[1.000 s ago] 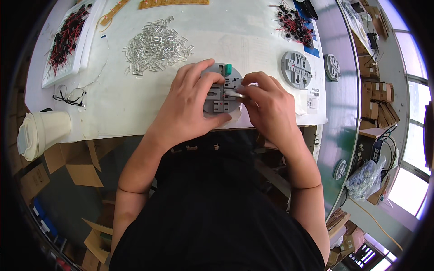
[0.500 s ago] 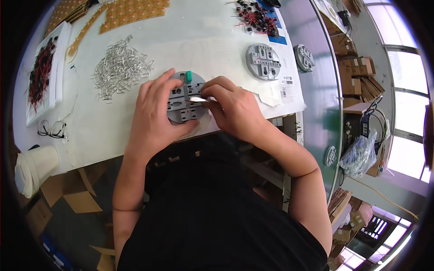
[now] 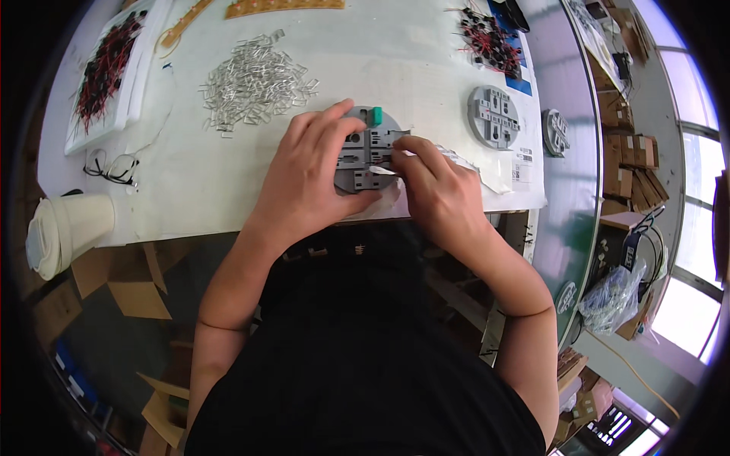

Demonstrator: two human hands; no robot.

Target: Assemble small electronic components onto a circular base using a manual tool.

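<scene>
A round grey plastic disc (image 3: 369, 120) with slots and raised cross-shaped blocks lies at the table's near edge. My left hand (image 3: 304, 175) is closed round its left side, fingers over the far rim and thumb at the near rim. A small green block (image 3: 375, 116) stands on the disc's far part. My right hand (image 3: 445, 186) is at the disc's right side, its thumb and forefinger pinched on a slim white-tipped piece (image 3: 382, 170). That tip lies over the lower right of the disc; its rear end is hidden in my fingers.
Clear U-shaped clips (image 3: 255, 83) lie heaped left of the disc. Beyond are a white tray (image 3: 138, 95) with red-and-black wired parts, glasses (image 3: 112, 167) and a bucket (image 3: 72, 228). At right are two similar discs (image 3: 494, 118) and more wired parts (image 3: 490, 42).
The whole view has shifted, with table things now further right and higher. Against the disc, the white tip has moved toward its near side. Both hands keep their hold.
</scene>
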